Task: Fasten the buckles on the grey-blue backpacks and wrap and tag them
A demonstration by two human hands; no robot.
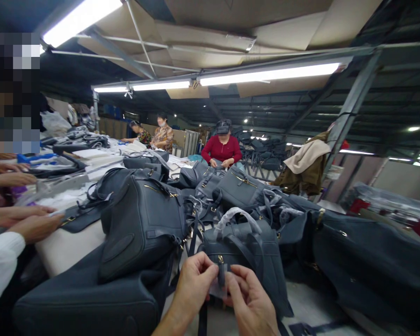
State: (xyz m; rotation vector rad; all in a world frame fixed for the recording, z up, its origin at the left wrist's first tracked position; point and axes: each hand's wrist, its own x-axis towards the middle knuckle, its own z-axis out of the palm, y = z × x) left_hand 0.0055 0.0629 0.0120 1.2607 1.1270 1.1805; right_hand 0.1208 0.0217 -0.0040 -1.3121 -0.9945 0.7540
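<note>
My left hand (192,287) and my right hand (248,301) meet low in the middle of the view. Both pinch a small dark leather zipper tab (221,274) with a bit of clear plastic wrap (217,288) round it. The tab hangs from the gold zip of a dark blue-grey handbag (252,254) lying just beyond my fingers. That bag's handle (236,217) is wrapped in clear plastic. A taller handbag of the same colour (143,224) stands upright to the left of my hands.
Several more dark handbags (238,189) are heaped across the long white table (68,247). A co-worker's hands (31,224) rest on the table at the left. A person in red (222,149) works at the far end, two others further back. A jacket (306,165) hangs at the right.
</note>
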